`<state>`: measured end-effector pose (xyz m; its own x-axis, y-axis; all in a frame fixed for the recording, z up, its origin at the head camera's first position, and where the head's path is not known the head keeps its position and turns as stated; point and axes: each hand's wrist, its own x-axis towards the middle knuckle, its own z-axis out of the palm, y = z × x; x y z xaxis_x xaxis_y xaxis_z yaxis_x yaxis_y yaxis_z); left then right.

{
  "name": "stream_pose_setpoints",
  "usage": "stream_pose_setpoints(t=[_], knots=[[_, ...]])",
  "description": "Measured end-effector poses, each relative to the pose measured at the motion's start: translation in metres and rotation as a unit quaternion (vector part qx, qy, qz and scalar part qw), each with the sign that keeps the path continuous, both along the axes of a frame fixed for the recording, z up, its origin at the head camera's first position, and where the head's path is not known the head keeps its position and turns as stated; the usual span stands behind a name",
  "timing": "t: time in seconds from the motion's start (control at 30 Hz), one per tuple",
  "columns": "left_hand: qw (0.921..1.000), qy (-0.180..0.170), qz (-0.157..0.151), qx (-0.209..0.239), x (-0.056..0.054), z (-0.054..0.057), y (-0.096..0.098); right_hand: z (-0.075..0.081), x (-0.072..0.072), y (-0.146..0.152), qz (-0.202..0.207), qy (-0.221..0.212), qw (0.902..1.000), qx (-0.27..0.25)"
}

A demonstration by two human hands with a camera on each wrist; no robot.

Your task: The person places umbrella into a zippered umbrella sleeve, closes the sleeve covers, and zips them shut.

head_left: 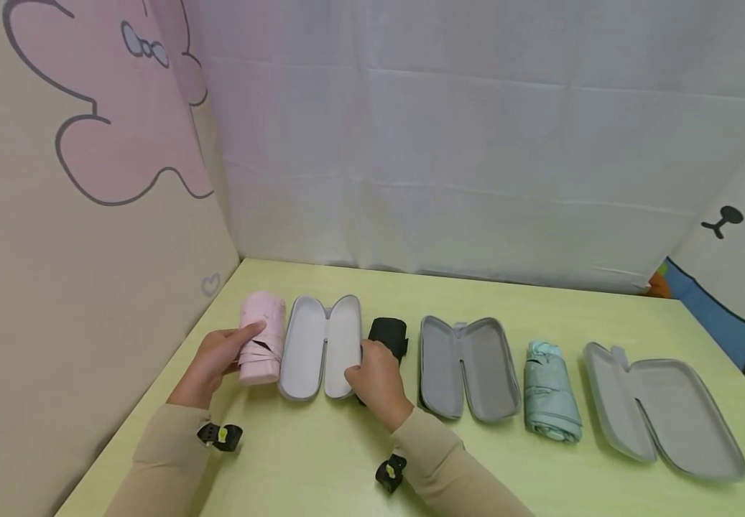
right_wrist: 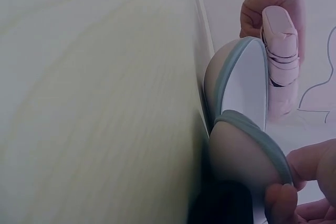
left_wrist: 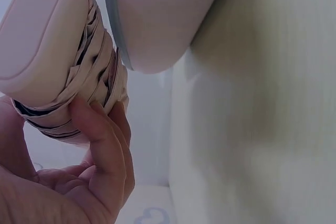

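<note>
My left hand (head_left: pixel 215 357) grips a pink folded compact umbrella (head_left: pixel 264 307), its strap wound round the middle. In the left wrist view, fingers and thumb curl round the umbrella (left_wrist: pixel 44 35), which is raised off the table. Just right of it, an opened zip case (head_left: pixel 303 348) with a whitish inside lies spread in two halves. My right hand (head_left: pixel 380 384) pinches the right half's rim, thumb inside and fingers outside, as the right wrist view of the case (right_wrist: pixel 247 156) shows. A black folded umbrella (head_left: pixel 389 330) lies behind that hand and is partly hidden.
Farther right on the yellow-green table (head_left: pixel 307 459) lie an open grey case (head_left: pixel 491 366), a mint-green folded umbrella (head_left: pixel 551 395) and another open grey case (head_left: pixel 682 409). A white curtain (head_left: pixel 450 165) hangs along the back, and a decorated wall (head_left: pixel 120 287) stands at the left.
</note>
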<state>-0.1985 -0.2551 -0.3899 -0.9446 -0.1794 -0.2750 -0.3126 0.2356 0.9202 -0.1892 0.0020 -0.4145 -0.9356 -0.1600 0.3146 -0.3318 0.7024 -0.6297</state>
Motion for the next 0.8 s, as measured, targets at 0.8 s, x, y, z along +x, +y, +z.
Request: stream_pose_setpoints(t=[0.8], knots=[[0.9775, 0.049, -0.021, -0.204, -0.012, 0.013, 0.05, -0.001, 0.0, 0.0, 0.004, 0.008, 0.9999, -0.01]])
